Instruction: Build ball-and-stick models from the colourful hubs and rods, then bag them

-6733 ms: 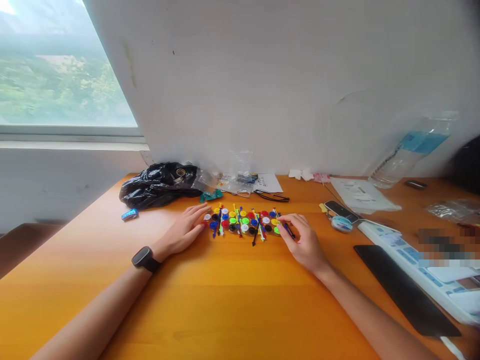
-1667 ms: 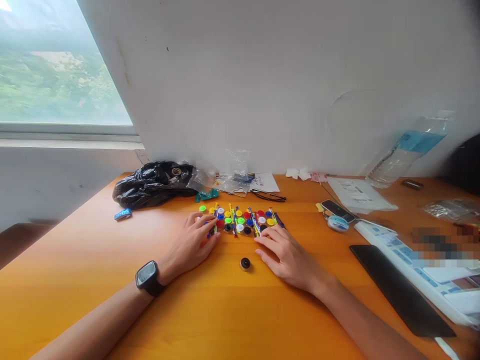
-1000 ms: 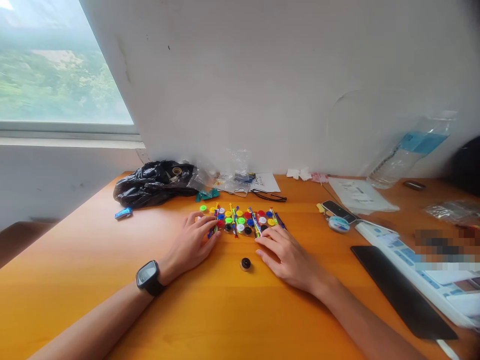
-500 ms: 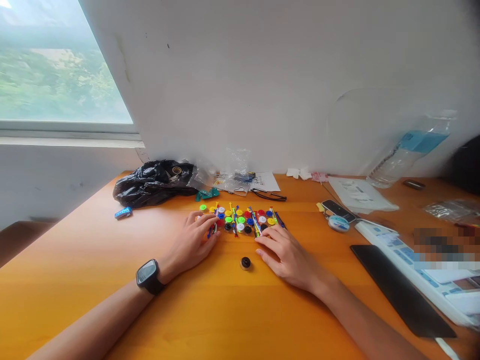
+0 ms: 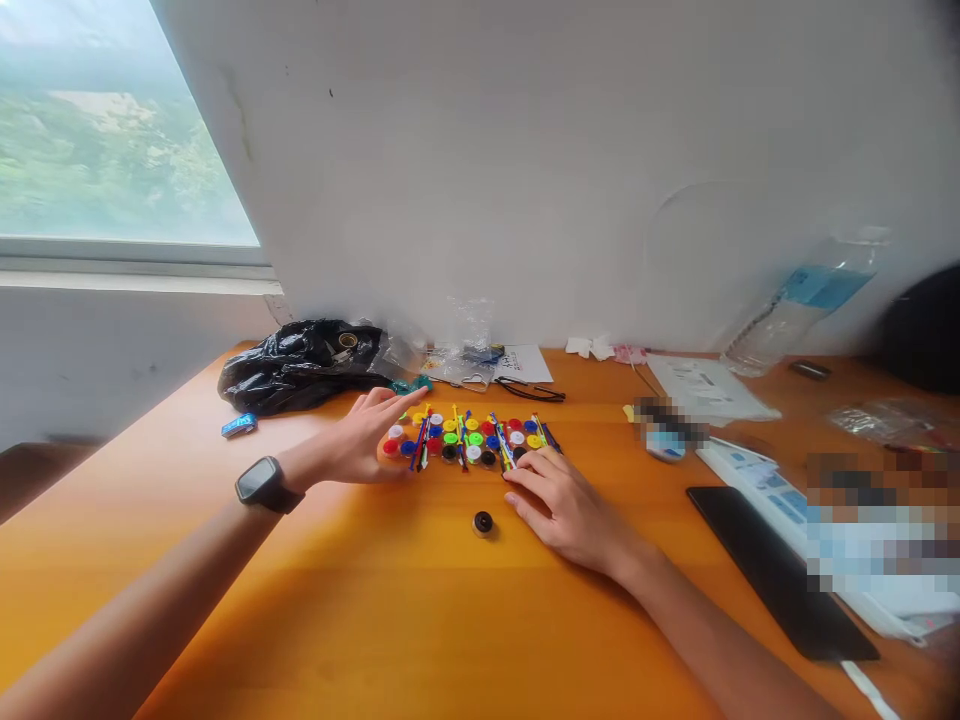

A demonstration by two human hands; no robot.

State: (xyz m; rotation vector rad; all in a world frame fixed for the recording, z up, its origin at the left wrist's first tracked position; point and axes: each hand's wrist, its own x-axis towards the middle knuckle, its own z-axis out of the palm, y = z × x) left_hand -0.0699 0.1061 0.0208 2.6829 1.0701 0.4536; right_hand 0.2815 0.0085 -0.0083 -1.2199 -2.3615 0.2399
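Note:
Several small round pieces (image 5: 474,453) with red, blue, yellow, green, white and black tops lie in rows on the wooden table. Thin coloured plastic sticks (image 5: 422,440) lie in bundles between and across them. My left hand (image 5: 358,438) is held open at the left end of the rows, fingers stretched out and thumb apart, with a black watch (image 5: 264,484) on its wrist. My right hand (image 5: 559,495) lies open at the right end, its fingertips by the sticks and a dark piece partly hidden beneath them. One black-topped round piece (image 5: 484,524) stands alone nearer to me.
A black plastic bag (image 5: 300,370) and clear wrapping (image 5: 469,335) lie along the wall. To the right are a black tablet-like slab (image 5: 776,570), a white plastic pouch (image 5: 709,388) and a tilted clear bottle (image 5: 802,300). A small blue packet (image 5: 239,426) sits at left.
My left hand has lifted away from the sticks and moved left, its fingers straightening and uncovering the left-end pieces. My right hand has hardly moved. The view has shifted slightly right.

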